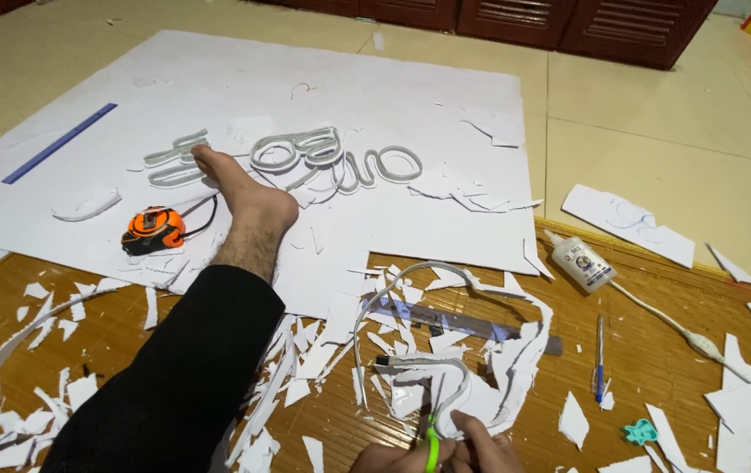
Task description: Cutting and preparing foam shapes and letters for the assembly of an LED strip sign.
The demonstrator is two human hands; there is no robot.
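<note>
foam strip (410,350): thin white curved band, looped up from the bottom edge over the scrap pile, on the floor mat right in front of the hands.
scissors (432,451): green-handled, upright between the two hands at the bottom edge; blades mostly hidden.
left hand (384,458): only partly in frame, curled near the scissors; whether closed on anything could not be told.
right hand (485,451): fingers folded together around the scissors and the strip's near end, as far as visible.
step in hand: judged to be trimming the strip at its near end, mid-cut rather than finished.
next move, as a judgement: called for steady feeding of the strip into the blades, with the loop kept free of the scraps.
scraps (446,337): white offcuts scattered all around the strip and across the woven mat (656,350).
metal ruler (472,324): lay under the scraps, just beyond the loop.
leg (218,333): stretched out to the left, dark trouser, bare foot resting on the white board (244,79).
foam letters (305,158): finished outlines set on the board, touching the toes.
tape measure (155,229): orange, beside the ankle.
blue ruler (60,142): far left on the board.
glue bottle (579,261): lying to the right.
pen (600,359): near the glue bottle, on the mat.
</note>
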